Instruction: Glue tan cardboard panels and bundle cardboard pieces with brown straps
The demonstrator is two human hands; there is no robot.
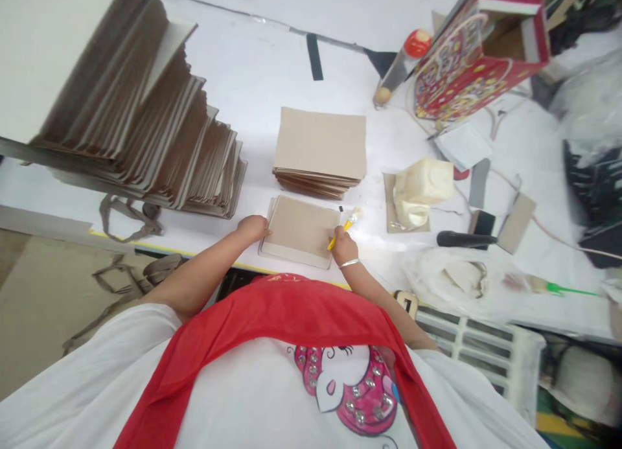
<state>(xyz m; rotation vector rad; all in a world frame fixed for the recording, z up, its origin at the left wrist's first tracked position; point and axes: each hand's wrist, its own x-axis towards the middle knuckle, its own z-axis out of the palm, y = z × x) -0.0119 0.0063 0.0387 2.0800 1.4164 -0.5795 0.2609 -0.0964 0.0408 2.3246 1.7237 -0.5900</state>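
Note:
My left hand (253,229) is closed at the left edge of a grey-brown cardboard sheet (306,229), thumb on top of it. The sheet lies on one or more others whose lighter edges stick out at the front and left. My right hand (345,247) grips a small yellow-handled brush (348,225), bristles pointing away from me, and its fingers also touch the sheet's right edge. Just beyond the sheet stands a neat pile of similar cardboard pieces (321,144). Right of it, a cream plastic container (422,183) with a cut opening rests on a piece of board.
Tall, leaning stacks of cardboard (160,125) fill the left of the white table (257,67). To the right are a plastic bag (451,280), a black-handled tool (461,239), a red-capped bottle (405,63) and a red patterned box (466,73). Cloth strips (131,219) hang over the front edge.

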